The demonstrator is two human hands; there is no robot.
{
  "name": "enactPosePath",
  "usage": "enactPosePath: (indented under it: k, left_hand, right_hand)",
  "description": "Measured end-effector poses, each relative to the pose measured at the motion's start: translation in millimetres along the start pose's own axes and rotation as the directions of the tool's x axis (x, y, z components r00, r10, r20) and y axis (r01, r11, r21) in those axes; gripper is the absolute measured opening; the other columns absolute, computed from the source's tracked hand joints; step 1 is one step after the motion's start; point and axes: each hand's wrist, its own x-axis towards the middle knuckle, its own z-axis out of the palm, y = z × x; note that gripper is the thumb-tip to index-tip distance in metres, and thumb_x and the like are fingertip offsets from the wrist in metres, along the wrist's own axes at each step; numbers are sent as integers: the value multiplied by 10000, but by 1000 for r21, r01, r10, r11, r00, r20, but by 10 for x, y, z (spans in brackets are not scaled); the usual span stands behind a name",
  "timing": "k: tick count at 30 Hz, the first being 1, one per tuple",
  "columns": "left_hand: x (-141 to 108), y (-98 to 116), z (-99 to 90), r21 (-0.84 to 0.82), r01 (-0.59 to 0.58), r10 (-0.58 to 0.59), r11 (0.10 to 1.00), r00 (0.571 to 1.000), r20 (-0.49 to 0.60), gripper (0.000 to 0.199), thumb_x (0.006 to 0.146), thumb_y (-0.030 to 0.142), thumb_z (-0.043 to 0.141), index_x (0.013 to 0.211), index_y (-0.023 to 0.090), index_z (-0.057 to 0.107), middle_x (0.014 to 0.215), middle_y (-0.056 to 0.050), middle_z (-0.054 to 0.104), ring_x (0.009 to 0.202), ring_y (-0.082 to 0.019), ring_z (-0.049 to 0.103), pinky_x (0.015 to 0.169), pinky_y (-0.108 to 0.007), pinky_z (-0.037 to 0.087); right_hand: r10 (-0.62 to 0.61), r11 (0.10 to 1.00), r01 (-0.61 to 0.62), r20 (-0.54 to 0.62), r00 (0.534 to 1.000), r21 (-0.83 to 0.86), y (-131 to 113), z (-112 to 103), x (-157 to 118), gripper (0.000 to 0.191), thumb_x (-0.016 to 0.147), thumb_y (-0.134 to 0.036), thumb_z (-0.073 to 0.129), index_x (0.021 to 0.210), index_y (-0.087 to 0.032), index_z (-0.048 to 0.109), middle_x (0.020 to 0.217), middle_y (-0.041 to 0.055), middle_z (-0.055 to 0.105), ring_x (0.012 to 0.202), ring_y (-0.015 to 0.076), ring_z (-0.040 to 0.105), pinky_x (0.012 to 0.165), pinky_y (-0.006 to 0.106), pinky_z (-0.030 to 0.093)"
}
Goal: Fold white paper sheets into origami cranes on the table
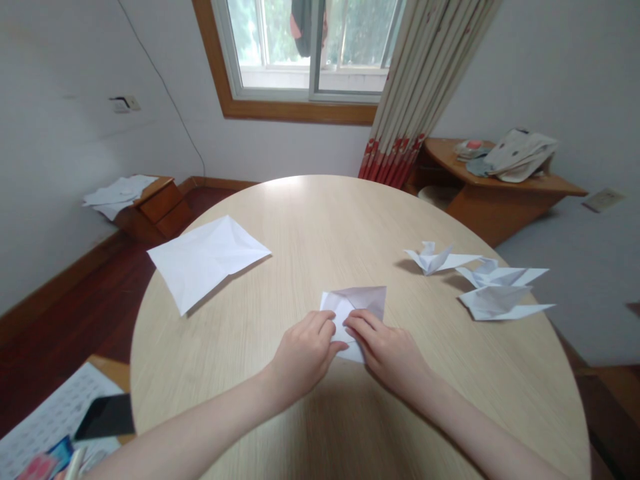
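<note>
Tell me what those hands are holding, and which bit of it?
A folded white paper. The left hand has it by the left edge, and the right hand by the right side. The grip underneath is hidden.

A home, judging by the curtain [425, 73] (red-hemmed), window [315, 77] and small drawer cabinet [159, 207].

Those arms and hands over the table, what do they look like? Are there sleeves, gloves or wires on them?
They are a person's own. The left hand and right hand are bare: no gloves, rings or watch show. The left forearm and right forearm taper toward the wrists, with no sleeves, cables or clear markings in view.
</note>
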Motion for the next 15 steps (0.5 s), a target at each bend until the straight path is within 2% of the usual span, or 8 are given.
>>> enactPosePath:
  k: [7, 12, 15]
  left_hand:
    - [12, 3, 6, -89, 61, -55, 994, 996, 64, 114, 902, 216, 587, 818, 155, 539, 1032, -106, 652, 932, -245, 619, 763, -384, 551]
    - [32, 1, 25, -177, 168, -145, 970, 980, 138, 132, 857, 154, 633, 780, 168, 527, 993, -79, 613, 948, -235, 567, 795, -380, 507]
    - [31, -18, 27, -237, 235, -192, 943, 963, 190, 124, 842, 120, 634, 789, 173, 535, 1009, -69, 591, 962, -226, 539, 820, -376, 473]
  right_hand:
    - [52, 999, -52, -23, 998, -1, -32, 42, -6, 249, 988, -220, 347, 932, -196, 588, 955, 41, 677, 545, 126, 609, 432, 257, 274]
    - [51, 996, -54, -38, 998, -74, -65, 52, -11, 238, 967, -183, 359, 930, -195, 594, 941, 37, 680, 506, 117, 587, 421, 263, 250]
    - [41, 994, -45, -48, 998, -96, -75, 55, -16, 244, 918, -112, 371, 960, -190, 598, 998, 49, 687, 508, 108, 581, 425, 260, 259]
